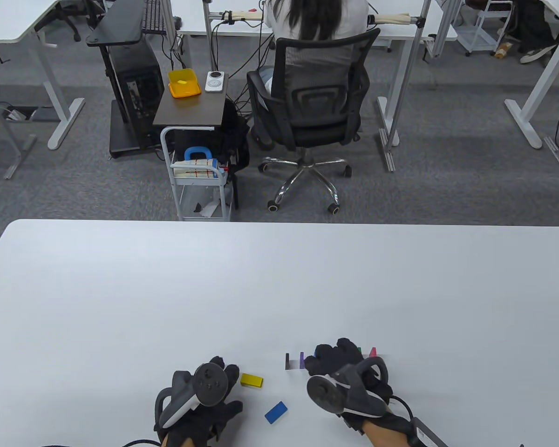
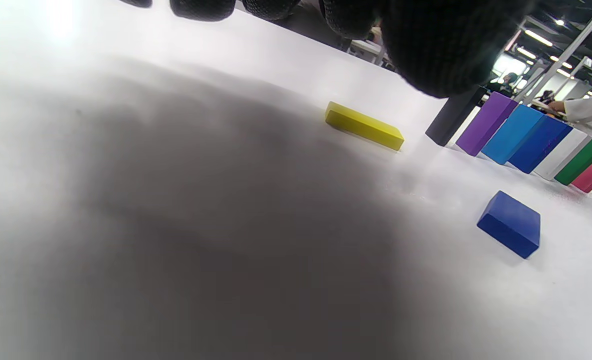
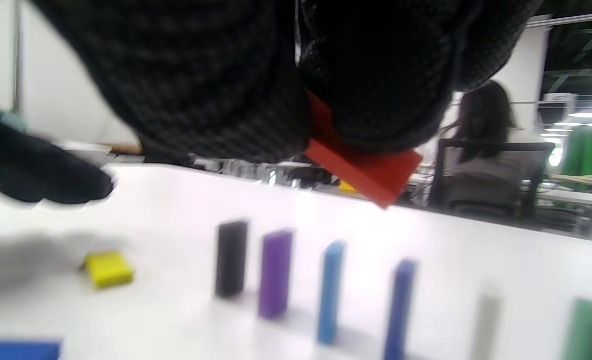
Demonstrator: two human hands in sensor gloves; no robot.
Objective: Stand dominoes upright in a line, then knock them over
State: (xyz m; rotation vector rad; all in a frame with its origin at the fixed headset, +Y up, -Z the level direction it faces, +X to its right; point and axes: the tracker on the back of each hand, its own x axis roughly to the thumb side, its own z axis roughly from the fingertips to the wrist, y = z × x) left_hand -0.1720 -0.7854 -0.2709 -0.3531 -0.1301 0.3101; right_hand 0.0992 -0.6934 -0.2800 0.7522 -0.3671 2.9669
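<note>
Seven dominoes (image 2: 513, 134) stand upright in a row, two lie flat (image 2: 364, 125), one red domino (image 3: 371, 172) is held, and two gloved hands (image 1: 200, 405) show.

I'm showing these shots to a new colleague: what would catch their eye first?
Probably the row of coloured dominoes standing near the table's front edge. Above it, the right hand pinches a red domino. A yellow domino and a blue domino lie flat beside the left hand.

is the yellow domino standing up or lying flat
Lying flat. The yellow domino rests on its broad face on the table, apart from the upright row that starts with the black domino.
</note>
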